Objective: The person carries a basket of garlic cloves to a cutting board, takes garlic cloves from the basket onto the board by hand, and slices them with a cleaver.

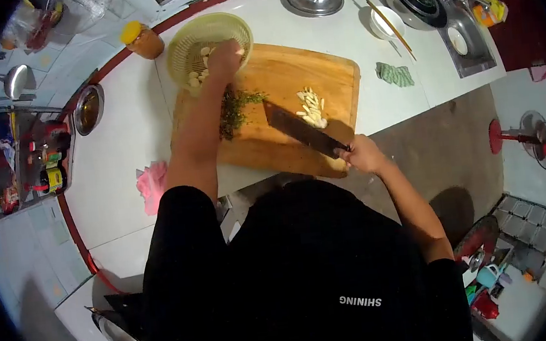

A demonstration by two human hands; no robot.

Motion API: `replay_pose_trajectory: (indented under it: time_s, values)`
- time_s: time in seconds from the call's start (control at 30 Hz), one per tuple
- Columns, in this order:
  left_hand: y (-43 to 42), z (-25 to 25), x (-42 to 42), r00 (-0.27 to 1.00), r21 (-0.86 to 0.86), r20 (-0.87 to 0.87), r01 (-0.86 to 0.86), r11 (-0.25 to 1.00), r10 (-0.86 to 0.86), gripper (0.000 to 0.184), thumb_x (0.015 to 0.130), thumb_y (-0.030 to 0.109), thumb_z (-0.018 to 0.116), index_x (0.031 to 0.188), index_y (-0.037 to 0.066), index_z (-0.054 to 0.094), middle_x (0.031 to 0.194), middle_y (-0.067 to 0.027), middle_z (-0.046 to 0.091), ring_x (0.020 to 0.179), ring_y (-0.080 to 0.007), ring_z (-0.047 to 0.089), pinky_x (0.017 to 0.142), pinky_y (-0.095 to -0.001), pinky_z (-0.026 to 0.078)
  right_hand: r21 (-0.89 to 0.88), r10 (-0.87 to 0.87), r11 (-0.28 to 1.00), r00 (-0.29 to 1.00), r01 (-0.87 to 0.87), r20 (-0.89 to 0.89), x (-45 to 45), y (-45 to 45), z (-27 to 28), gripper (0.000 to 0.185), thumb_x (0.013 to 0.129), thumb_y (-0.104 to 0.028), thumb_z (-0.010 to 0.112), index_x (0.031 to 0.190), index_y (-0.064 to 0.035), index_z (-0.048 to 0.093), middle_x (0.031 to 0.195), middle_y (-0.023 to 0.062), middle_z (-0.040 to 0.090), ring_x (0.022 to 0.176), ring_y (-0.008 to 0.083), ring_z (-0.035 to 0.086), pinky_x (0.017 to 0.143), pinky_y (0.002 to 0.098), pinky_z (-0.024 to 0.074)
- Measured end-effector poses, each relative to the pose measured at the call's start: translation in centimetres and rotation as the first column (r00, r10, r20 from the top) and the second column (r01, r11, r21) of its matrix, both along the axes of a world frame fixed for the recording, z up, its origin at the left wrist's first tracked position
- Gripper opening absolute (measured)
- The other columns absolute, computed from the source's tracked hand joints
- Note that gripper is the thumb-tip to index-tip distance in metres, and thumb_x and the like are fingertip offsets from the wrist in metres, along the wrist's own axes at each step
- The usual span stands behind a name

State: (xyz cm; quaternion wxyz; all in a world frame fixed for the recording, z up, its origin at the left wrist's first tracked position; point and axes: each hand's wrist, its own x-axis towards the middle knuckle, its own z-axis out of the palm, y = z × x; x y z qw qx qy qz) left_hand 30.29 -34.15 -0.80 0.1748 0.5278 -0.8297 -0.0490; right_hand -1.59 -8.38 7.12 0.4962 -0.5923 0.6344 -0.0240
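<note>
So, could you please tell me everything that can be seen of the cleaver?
The cleaver has a broad, dark, metallic-looking blade with a blunt far end. The right hand grips it at the handle, which is mostly hidden. The blade slants across the wooden cutting board, its far end toward the chopped green herbs and one long side near the pale cut pieces. Whether it touches the board or hovers is hard to tell.
</note>
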Motion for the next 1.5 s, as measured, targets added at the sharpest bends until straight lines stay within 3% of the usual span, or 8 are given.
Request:
replay_pose_trajectory:
  time_s: [0.1,0.23,0.33,0.47,0.57,0.77,0.97,1.5]
  values:
    - [2.2,4.1,-1.6,0.824,0.145,-0.550,-0.064,0.987,0.134,0.011,0.080,0.011,0.058,0.085,0.002,0.057,0.086,-0.0177,0.058,0.086,-0.0359,0.058,0.073,-0.0455,0.047,0.014,-0.151,0.988,0.988,0.151,-0.027,-1.5,-1.0,-1.8,0.031,0.085,-0.029,0.064,0.079,0.0015,0.064,0.057,0.0172,0.059,0.055,0.0318,0.061,0.056,0.0383,0.0476]
    - [9.9,2.3,-4.4,0.819,0.017,-0.564,0.142,0.990,-0.107,0.010,0.081,0.007,0.056,0.090,0.003,0.055,0.089,-0.0160,0.055,0.087,-0.0341,0.056,0.073,-0.0421,0.046,-0.090,-0.187,0.980,0.979,0.180,-0.077,-1.8,-1.4,-3.0,0.026,0.083,-0.023,0.065,0.085,0.0029,0.065,0.065,0.0178,0.062,0.064,0.0310,0.064,0.062,0.0384,0.0488]
    - [17.4,0.4,-7.6,0.713,0.392,-0.692,0.241,0.888,0.111,0.012,0.082,0.006,0.054,0.093,0.007,0.057,0.096,-0.0137,0.055,0.086,-0.0345,0.056,0.072,-0.0421,0.047,-0.071,-0.235,0.969,0.972,0.237,0.027,-0.9,-1.3,-1.9,0.028,0.084,-0.026,0.064,0.084,0.0023,0.065,0.063,0.0165,0.062,0.063,0.0296,0.064,0.062,0.0377,0.0491]
    - [20.9,-2.9,-9.0,0.941,0.100,-0.326,0.131,0.986,-0.092,0.016,0.079,0.007,0.055,0.093,0.011,0.059,0.099,-0.0069,0.057,0.088,-0.0334,0.058,0.069,-0.0435,0.050,-0.040,-0.175,0.984,0.984,0.176,0.028,-1.0,-1.0,-3.4,0.033,0.086,-0.030,0.064,0.090,0.0022,0.065,0.063,0.0156,0.062,0.062,0.0290,0.064,0.062,0.0379,0.0496]
    - [21.4,-3.6,-9.1,0.966,0.019,-0.240,0.102,0.995,-0.095,0.015,0.080,0.010,0.053,0.093,0.012,0.060,0.100,-0.0050,0.058,0.088,-0.0301,0.059,0.068,-0.0422,0.050,-0.115,-0.108,0.987,0.994,0.108,0.007,-0.9,-0.6,-4.5,0.021,0.091,-0.019,0.060,0.087,0.0014,0.061,0.055,0.0051,0.055,0.046,0.0102,0.051,0.043,0.0272,0.0407]
    - [21.9,-4.3,-8.2,0.959,-0.100,-0.226,0.150,0.984,-0.169,0.014,0.080,0.011,0.053,0.092,0.010,0.060,0.097,-0.0049,0.058,0.087,-0.0279,0.059,0.067,-0.0395,0.050,-0.267,0.032,0.961,0.986,-0.076,-0.166,0.0,-0.3,-1.6,0.019,0.089,-0.022,0.061,0.093,-0.0038,0.064,0.059,0.0111,0.058,0.052,0.0183,0.059,0.052,0.0322,0.0473]
    - [21.5,-4.2,-8.2,0.957,-0.182,-0.212,0.163,0.970,-0.200,0.014,0.078,0.009,0.054,0.091,0.010,0.060,0.098,-0.0048,0.058,0.088,-0.0260,0.060,0.069,-0.0363,0.051,-0.299,0.116,0.922,0.912,-0.247,-0.395,0.7,-0.1,-0.9,0.024,0.086,-0.028,0.062,0.096,-0.0073,0.066,0.074,0.0207,0.064,0.072,0.0386,0.063,0.066,0.0449,0.0509]
    - [21.2,-5.0,-8.1,0.957,-0.250,-0.185,0.172,0.953,-0.222,0.011,0.076,0.011,0.059,0.087,0.012,0.061,0.095,-0.0026,0.059,0.085,-0.0237,0.060,0.065,-0.0344,0.052,-0.284,0.074,0.942,0.935,-0.181,-0.347,2.3,-0.7,-1.2,0.027,0.084,-0.029,0.062,0.093,-0.0038,0.066,0.079,0.0228,0.064,0.078,0.0397,0.063,0.068,0.0466,0.0504]
